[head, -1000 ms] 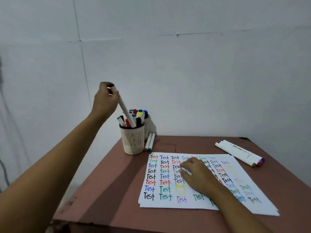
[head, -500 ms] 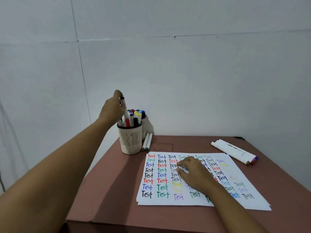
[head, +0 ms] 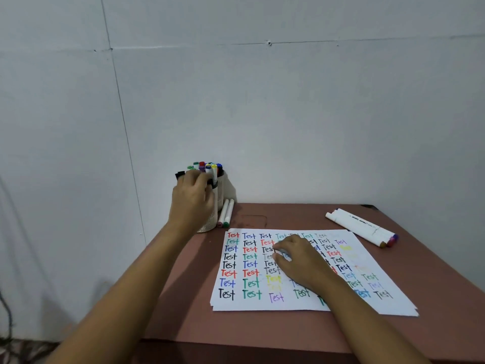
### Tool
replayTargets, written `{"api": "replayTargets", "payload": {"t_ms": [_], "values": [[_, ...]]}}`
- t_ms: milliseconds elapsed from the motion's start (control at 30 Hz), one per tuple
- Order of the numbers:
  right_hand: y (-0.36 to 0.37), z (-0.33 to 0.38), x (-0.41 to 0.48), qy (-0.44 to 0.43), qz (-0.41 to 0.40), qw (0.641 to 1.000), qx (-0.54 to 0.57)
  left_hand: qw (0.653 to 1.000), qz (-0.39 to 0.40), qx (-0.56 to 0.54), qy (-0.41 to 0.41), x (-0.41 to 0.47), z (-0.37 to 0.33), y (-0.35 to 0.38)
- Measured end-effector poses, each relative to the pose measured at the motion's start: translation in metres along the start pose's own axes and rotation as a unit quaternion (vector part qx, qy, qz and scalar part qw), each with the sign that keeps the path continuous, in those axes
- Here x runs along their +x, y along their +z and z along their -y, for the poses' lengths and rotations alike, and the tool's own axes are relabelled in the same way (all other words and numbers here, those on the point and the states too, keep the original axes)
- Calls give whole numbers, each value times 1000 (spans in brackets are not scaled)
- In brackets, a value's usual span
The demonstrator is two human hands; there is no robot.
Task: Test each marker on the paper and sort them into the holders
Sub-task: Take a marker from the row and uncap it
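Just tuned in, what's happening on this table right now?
The person's left hand is at the markers standing in the mesh holder; its grip is unclear. The right hand rests curled on the paper, which is filled with test words. Loose markers lie on the table at the right.

1. The left hand (head: 193, 203) has come down from high above the holder (head: 208, 227) and now sits against its front, covering most of it.
2. The black-capped marker (head: 180, 174) it held tilted overhead has sunk among the others. Only the cap shows, just beside the fingertips.
3. Whether the fingers still pinch it is hidden.
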State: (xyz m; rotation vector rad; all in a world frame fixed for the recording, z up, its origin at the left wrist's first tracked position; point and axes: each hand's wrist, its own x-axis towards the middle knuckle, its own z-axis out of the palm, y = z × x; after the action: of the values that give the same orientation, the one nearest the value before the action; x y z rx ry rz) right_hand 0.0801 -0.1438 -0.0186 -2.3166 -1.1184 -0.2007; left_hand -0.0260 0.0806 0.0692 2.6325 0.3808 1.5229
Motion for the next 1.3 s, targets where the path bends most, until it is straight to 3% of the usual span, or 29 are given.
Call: {"api": "replayTargets", "payload": {"t_ms": [67,200,300,367,467,567,933,1167,1300], "values": [[0,1,0,1,3,1000,-10,998,40,-27,-26,-25,-5,10],[-8,6,1,9,35,999,-25,958,242,-54,-141,-60,-3,26],[-20,14,11,23,58,998,-32,930,340,-22,-137,-68,0,30],[-25,26,25,27,27,999,-12,922,365,-5,-129,-69,0,32],[-19,49,53,28,-22,998,50,922,368,3,-119,-71,0,32],[3,66,83,26,-9,997,72,927,358,5,-112,-72,2,35],[68,70,139,8,60,995,-85,939,328,0,-107,-78,9,46],[62,68,136,52,5,999,4,939,324,1,-112,-76,11,44],[40,63,119,128,-79,971,184,946,291,-20,-143,-75,11,41]]}}
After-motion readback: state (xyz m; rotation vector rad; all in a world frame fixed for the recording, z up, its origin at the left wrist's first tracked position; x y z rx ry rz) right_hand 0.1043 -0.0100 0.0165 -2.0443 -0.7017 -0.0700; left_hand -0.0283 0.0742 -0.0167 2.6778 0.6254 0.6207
